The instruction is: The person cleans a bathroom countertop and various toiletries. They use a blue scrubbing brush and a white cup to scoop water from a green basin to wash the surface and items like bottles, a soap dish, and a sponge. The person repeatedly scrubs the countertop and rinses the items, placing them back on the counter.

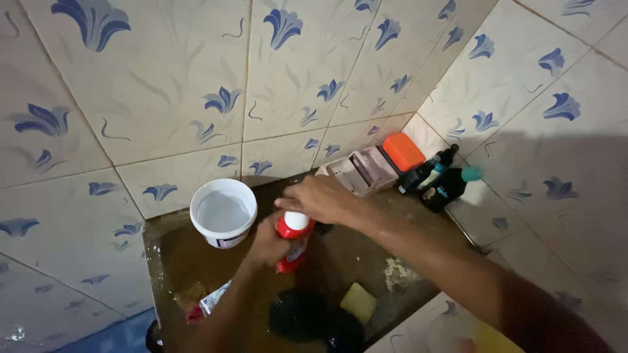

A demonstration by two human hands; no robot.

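Note:
A red bottle with a white cap [294, 227] stands over the wet brown ledge [176, 255]. My left hand [267, 245] is wrapped around its body from below. My right hand [318, 198] reaches in from the right, with its fingers at the bottle's cap. Just to the left of the hands stands a white plastic bucket [223, 212] holding water.
A yellow sponge [358, 302] and a dark scrubber [297, 314] lie near the ledge's front edge. In the back right corner are a pinkish soap box [362, 171], an orange lid [403, 151] and dark bottles [442, 183]. A crumpled sachet [210, 302] lies at front left. Floral tiles cover the walls.

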